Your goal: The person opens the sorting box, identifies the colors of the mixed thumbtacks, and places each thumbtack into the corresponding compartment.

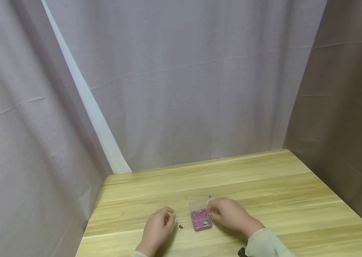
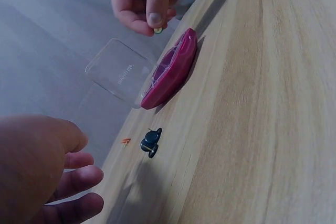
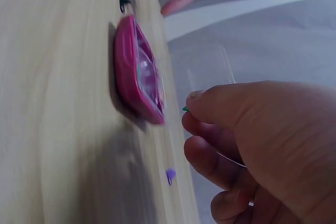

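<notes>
A small magenta box [image 1: 202, 228] with dividers lies on the table, its clear lid [image 2: 116, 69] swung back. Small green pieces [image 1: 205, 222] sit in its near right compartment. At the box's right side, my right hand [image 1: 230, 214] pinches a tiny green piece [image 3: 186, 109] between thumb and forefinger; its exact kind is too small to tell. My left hand [image 1: 159, 225] is left of the box, fingers loosely bent and holding nothing. Between that hand and the box lie several small dark, round-headed pieces [image 2: 150, 141] with gold-coloured parts.
Beyond the box are a small orange piece [image 1: 186, 196] and a small purple piece [image 1: 210, 196]. The wood-grain table [image 1: 296, 200] is bounded by grey curtains [image 1: 181, 89] at the back and sides.
</notes>
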A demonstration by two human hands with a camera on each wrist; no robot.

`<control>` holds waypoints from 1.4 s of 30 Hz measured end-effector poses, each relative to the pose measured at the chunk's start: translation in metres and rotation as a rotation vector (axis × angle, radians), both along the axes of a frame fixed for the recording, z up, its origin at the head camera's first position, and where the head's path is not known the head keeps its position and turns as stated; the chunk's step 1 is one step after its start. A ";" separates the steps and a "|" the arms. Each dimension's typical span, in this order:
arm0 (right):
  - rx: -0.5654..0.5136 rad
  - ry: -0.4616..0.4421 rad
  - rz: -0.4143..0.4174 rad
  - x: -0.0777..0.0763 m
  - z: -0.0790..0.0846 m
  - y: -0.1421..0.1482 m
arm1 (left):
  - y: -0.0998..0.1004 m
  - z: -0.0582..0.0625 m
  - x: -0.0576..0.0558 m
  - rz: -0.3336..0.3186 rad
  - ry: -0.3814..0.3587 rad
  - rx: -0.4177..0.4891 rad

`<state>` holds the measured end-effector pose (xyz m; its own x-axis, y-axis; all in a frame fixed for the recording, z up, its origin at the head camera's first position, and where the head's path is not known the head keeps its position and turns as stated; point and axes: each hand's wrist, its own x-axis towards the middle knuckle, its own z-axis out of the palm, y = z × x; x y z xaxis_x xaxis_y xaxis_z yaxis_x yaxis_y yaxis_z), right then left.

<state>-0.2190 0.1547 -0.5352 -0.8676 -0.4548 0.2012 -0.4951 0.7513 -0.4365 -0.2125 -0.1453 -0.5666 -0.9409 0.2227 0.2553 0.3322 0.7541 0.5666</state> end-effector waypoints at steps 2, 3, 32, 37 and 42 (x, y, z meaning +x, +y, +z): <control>-0.001 0.004 0.015 0.000 -0.001 -0.006 | 0.000 -0.001 0.000 0.000 0.000 0.001; 0.000 0.008 0.024 0.001 -0.002 -0.009 | 0.000 -0.001 0.000 -0.001 -0.001 0.002; -0.004 0.054 0.030 0.006 -0.013 -0.013 | 0.000 -0.003 0.005 0.021 -0.020 0.010; -0.013 0.020 0.009 0.005 -0.011 -0.007 | 0.000 -0.002 0.005 0.019 -0.032 0.009; -0.028 0.003 -0.013 0.002 -0.010 0.001 | 0.000 0.001 0.006 0.015 -0.030 0.007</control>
